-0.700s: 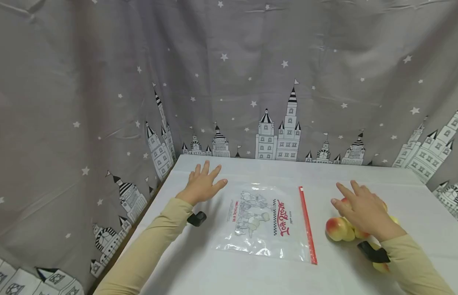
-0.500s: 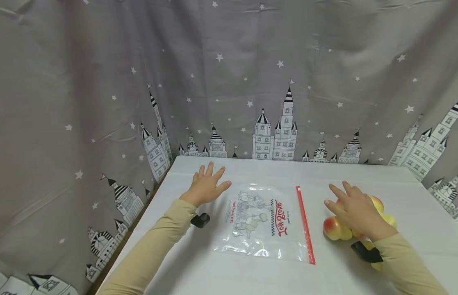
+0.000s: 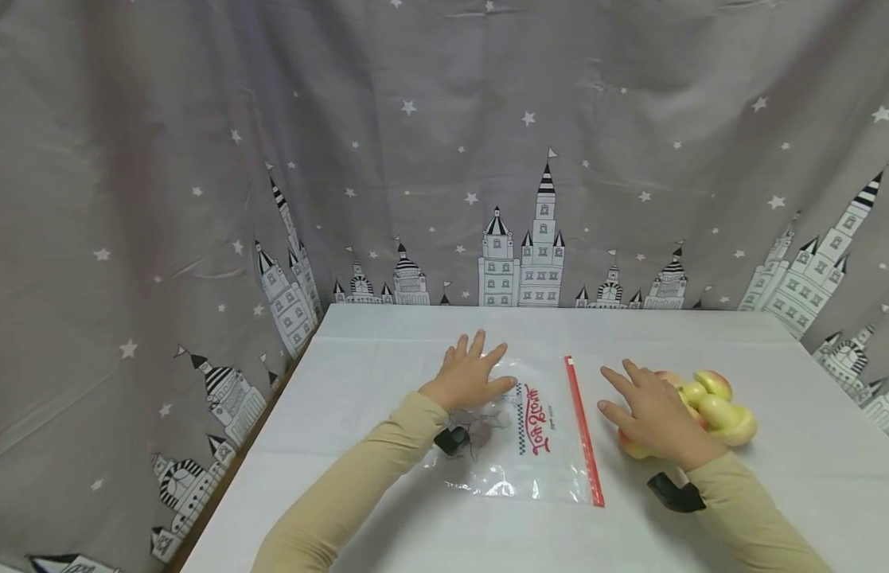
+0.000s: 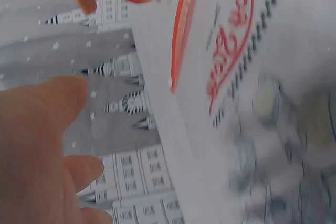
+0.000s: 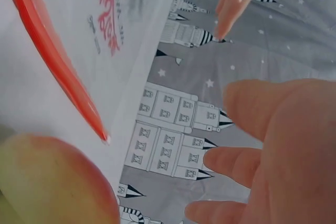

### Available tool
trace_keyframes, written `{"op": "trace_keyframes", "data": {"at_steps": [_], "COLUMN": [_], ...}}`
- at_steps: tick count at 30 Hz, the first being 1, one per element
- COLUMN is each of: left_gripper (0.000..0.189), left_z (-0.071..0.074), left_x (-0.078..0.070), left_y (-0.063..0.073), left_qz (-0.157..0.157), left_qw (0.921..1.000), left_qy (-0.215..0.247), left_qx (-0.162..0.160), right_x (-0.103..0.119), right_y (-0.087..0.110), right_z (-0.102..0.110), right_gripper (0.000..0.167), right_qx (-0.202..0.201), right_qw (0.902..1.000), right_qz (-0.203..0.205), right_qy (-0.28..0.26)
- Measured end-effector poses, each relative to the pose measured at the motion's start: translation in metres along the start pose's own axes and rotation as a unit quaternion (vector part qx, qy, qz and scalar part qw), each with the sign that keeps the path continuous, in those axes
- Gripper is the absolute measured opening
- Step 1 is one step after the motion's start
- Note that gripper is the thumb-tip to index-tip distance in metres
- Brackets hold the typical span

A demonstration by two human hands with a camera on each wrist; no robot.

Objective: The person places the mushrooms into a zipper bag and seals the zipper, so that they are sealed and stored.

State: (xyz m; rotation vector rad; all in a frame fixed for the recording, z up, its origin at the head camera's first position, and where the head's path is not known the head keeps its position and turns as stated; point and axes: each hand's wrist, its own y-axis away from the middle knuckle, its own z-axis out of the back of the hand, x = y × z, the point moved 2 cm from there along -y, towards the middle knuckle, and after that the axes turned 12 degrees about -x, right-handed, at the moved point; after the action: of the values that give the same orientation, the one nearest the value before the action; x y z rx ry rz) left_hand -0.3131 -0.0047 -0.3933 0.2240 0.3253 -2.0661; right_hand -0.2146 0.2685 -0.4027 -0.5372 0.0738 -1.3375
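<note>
Sleeves, two, tan: one rose from the lower middle of the frame, the other from the lower right. Black wrist mounts, two: left, right, each under its wrist.

Left hand: centre of the frame, palm down, fingers spread wide, holding nothing; it hung over the bag's left part. Right hand: right of centre, fingers extended and parted, likewise holding nothing; it hung over the near left side of the fruit.

Bag, one, clear plastic: flat at the centre of the frame, with a red zip along its right edge, red lettering and a chequered strip. Fruit, yellow-green with red blush: clustered right of centre; the count was uncertain, the hand covering part.

Table, white: beneath all. Curtain, grey, with stars and castles: across the upper frame and down the left side.
</note>
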Motion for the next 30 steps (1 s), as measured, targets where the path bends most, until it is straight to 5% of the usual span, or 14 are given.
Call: {"op": "trace_keyframes", "data": {"at_steps": [12, 20, 30], "left_gripper": [0.074, 0.080, 0.085], "left_z": [-0.059, -0.090, -0.101], "left_x": [-0.061, -0.072, -0.079], "left_y": [-0.005, 0.001, 0.013], "left_qz": [-0.039, -0.048, -0.037], "left_qw": [0.9979, 0.9961, 0.9974], "left_qy": [-0.022, -0.051, -0.053], "left_qx": [0.047, 0.052, 0.030], "right_x": [0.011, 0.020, 0.023], "right_y": [0.001, 0.003, 0.020], "right_z": [-0.019, -0.031, -0.052], "right_gripper": [0.053, 0.050, 0.051], "right_qx": [-0.012, -0.022, -0.022], "right_qw": [0.9992, 0.9970, 0.9933], "right_qz": [0.038, 0.018, -0.011], "right_qy": [-0.001, -0.072, -0.113]}}
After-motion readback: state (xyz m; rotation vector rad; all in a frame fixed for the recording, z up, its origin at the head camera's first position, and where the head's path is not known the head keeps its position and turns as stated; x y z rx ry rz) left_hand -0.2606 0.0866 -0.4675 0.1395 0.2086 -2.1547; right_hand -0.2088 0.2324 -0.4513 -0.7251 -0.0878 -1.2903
